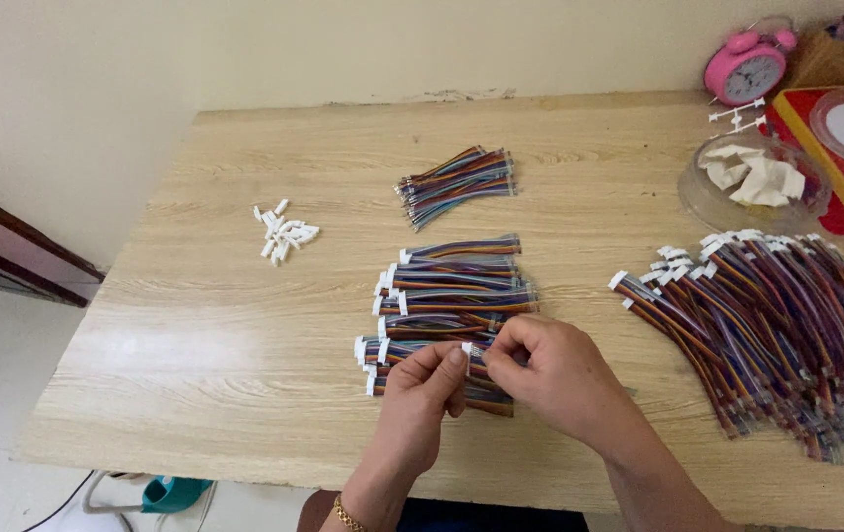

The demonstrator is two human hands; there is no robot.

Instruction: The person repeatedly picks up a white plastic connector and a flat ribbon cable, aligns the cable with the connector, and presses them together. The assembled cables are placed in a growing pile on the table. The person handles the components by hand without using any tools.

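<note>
One wooden table (244, 325), pale grain, bearing all items. One large heap of multicoloured ribbon cables (776, 335) with white connectors, right side. One centre stack of finished cables (456, 286), just beyond the hands. One smaller loose bundle (458, 183), farther back. One clear dish (698, 192) of white pieces; one pink alarm clock (745, 67). One left hand (422, 399) and one right hand (550, 369), fingertips pinched together on one small white connector (474, 350) above the stack's near edge. One scatter of spare white connectors (284, 233), left.
</note>
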